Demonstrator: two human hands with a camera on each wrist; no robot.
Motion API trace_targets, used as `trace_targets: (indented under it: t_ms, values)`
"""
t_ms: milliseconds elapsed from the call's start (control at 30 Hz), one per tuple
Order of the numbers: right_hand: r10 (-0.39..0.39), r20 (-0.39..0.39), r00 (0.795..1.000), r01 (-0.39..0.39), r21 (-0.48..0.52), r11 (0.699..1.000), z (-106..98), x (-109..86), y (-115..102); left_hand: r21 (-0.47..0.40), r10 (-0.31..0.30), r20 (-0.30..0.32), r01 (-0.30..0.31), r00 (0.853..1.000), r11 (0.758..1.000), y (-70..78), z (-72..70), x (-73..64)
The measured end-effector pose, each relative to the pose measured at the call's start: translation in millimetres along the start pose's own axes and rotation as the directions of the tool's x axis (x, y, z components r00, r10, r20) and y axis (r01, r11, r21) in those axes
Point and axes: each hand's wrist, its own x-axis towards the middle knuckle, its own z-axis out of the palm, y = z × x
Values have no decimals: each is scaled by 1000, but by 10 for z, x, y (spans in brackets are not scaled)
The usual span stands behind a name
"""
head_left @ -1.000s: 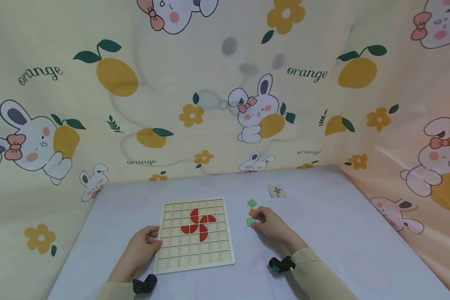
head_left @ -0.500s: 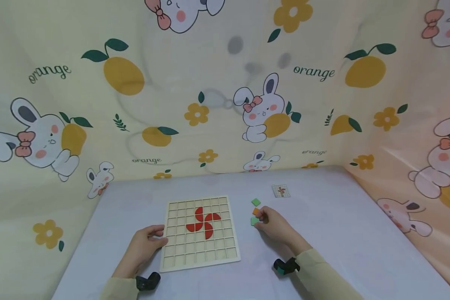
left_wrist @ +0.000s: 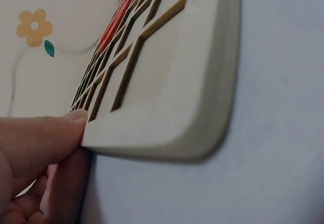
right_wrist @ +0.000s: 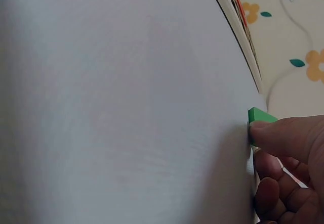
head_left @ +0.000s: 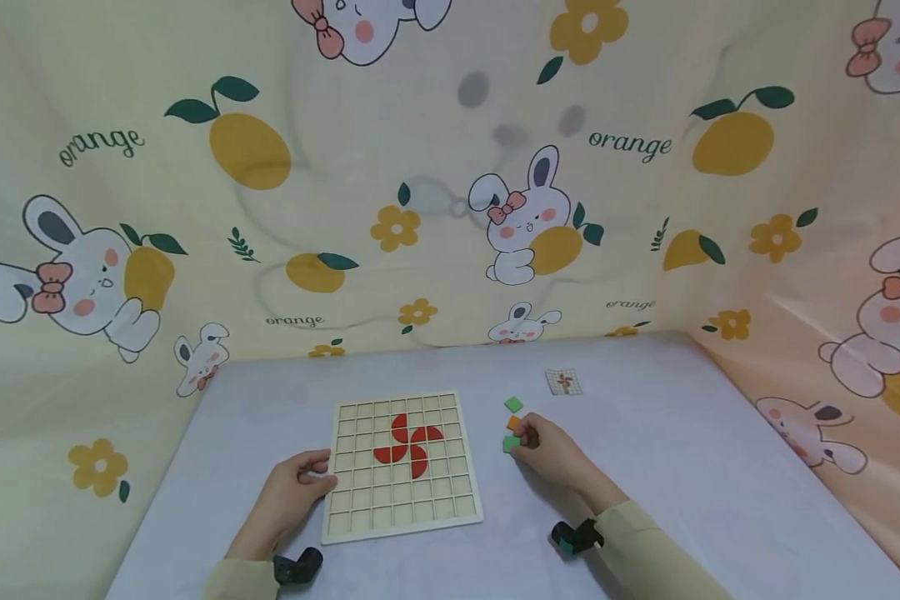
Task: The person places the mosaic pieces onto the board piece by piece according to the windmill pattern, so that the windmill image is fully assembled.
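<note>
A pale wooden grid board (head_left: 420,522) lies at the middle left of the table, with several red quarter-round pieces (head_left: 401,427) forming a pinwheel in its cells. My left hand (head_left: 290,492) holds the board's left edge, its thumb on the rim near a corner in the left wrist view. To the right of the board, my right hand (head_left: 547,450) has its thumb against a green tile (right_wrist: 259,115), the other fingers curled. The index finger is right at an orange square tile (head_left: 513,423), partly covered. Another green tile (head_left: 513,404) lies just behind.
A small card (head_left: 564,382) printed with a grid and a pinwheel lies at the back right. The white tabletop (head_left: 690,467) ends at a patterned cloth backdrop (head_left: 420,167) behind and at both sides. Black cameras are strapped to both wrists.
The whole head view has shifted slightly, so board and tiles appear further right. Both hands stay in place, at the board's edge and at the tiles.
</note>
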Motion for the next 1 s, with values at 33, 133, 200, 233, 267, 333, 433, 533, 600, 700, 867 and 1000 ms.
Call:
trace_targets:
  t_ms: [33, 133, 200, 233, 267, 333, 433, 533, 600, 700, 867, 1000]
  values:
    - [2, -1, 1000, -2, 0, 1000, -1, -2, -1, 7, 0, -2, 0, 1000, 1000, 2, 3, -3]
    - [5, -6, 1000, -5, -5, 1000, 1, -8, -9, 28, 9, -4, -9, 1000, 1000, 16, 10, -16]
    - [3, -11, 1000, -3, -7, 1000, 14, -5, -16, 40, 15, -6, -14, 1000, 999, 18, 14, -20]
    - [0, -15, 1000, 0, -9, 1000, 26, -3, -24, 37, 15, -7, -15, 1000, 999, 18, 16, -21]
    - [-5, -17, 1000, 5, -5, 1000, 40, -2, -37, 36, 19, -7, -19, 1000, 999, 20, 15, -26]
    - [-15, -18, 1000, 16, 2, 1000, 82, 2, -74, 35, 21, -8, -20, 1000, 999, 15, 17, -25]
    - [-33, -9, 999, 33, 25, 999, 157, 2, -166, 33, 22, -5, -22, 1000, 999, 11, 19, -25]
    - [-62, 2, 998, 62, 50, 997, 239, 7, -281, 36, 19, -4, -19, 1000, 999, 7, 20, -24]
    - [-82, 11, 997, 81, 62, 995, 295, 9, -364, 35, 19, -5, -19, 1000, 999, -2, 18, -22]
    - [-107, 26, 994, 104, 76, 992, 381, 9, -485, 28, 28, -6, -28, 1000, 999, -13, 13, -23]
    - [-149, 76, 986, 143, 83, 986, 527, -11, -655, 21, 26, -4, -25, 1000, 999, -21, 13, -18]
    - [-201, 108, 974, 192, 86, 978, 637, -26, -762, 17, 14, -2, -14, 1000, 1000, 2, 17, -19]
